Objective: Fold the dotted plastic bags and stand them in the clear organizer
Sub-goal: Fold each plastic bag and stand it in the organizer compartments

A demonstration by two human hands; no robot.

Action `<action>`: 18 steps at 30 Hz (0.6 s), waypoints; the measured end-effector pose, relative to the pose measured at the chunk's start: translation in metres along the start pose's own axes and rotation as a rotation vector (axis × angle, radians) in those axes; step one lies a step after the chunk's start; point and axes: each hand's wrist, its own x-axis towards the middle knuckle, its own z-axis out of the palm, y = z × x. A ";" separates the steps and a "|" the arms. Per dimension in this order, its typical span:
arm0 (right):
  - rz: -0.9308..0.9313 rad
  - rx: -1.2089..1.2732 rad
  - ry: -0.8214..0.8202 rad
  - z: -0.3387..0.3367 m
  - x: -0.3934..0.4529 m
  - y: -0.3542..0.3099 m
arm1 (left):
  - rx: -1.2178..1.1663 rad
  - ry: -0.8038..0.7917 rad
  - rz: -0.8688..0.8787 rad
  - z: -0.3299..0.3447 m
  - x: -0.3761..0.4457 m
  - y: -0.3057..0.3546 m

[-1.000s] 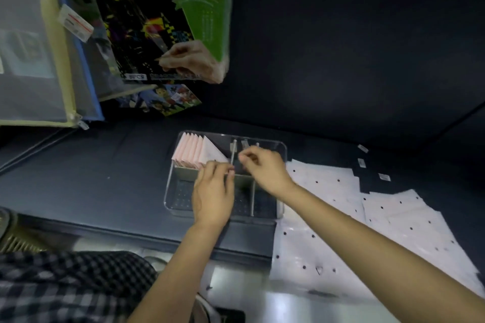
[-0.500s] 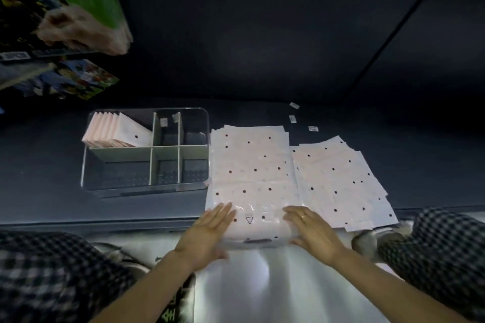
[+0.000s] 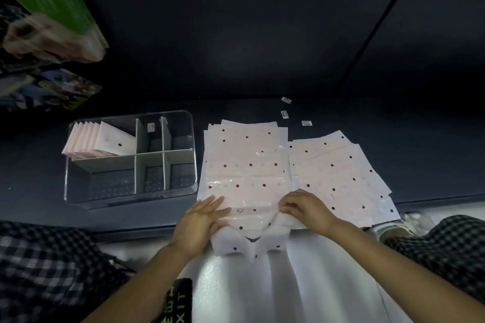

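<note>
the dark worktop (image 3: 110,215) carries everything, so work flat on it rather than in the air. the biggest thing on it is the near stack of bags (image 3: 244,162), dotted and pale pink, lying just right of the organizer (image 3: 131,191); a second, looser stack (image 3: 338,168) fans out to its right. the organizer has its back-left compartment filled with a row of folded bags (image 3: 89,141) standing on edge, and the front compartments look free, so you have room.

the top bag (image 3: 249,217) hangs over the worktop's near edge and is rumpled there. your left hand (image 3: 199,225) lies on its left corner with fingers straight and spread, pressing it down. your right hand (image 3: 304,207) has its fingers curled, pinching the bag's near right edge.

judging from this, you are about to peel off one bag and start the fold. make sure your right pinch takes a single layer only; the plastic looks slick and clingy. keep the left palm holding the stack while you lift. bring the near edge up squarely to the far edge, line up the corners, then smooth the crease outward from the middle so it stands firm later. three small labels (image 3: 286,114) lie at the back; ignore them.
</note>
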 end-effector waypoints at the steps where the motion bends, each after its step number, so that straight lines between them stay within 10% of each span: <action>1: 0.026 0.056 -0.014 -0.003 0.001 0.000 | -0.050 0.007 -0.019 -0.003 0.002 0.001; 18: 0.450 0.942 -0.039 -0.025 0.000 -0.013 | -0.953 -0.021 -0.387 -0.042 0.019 0.021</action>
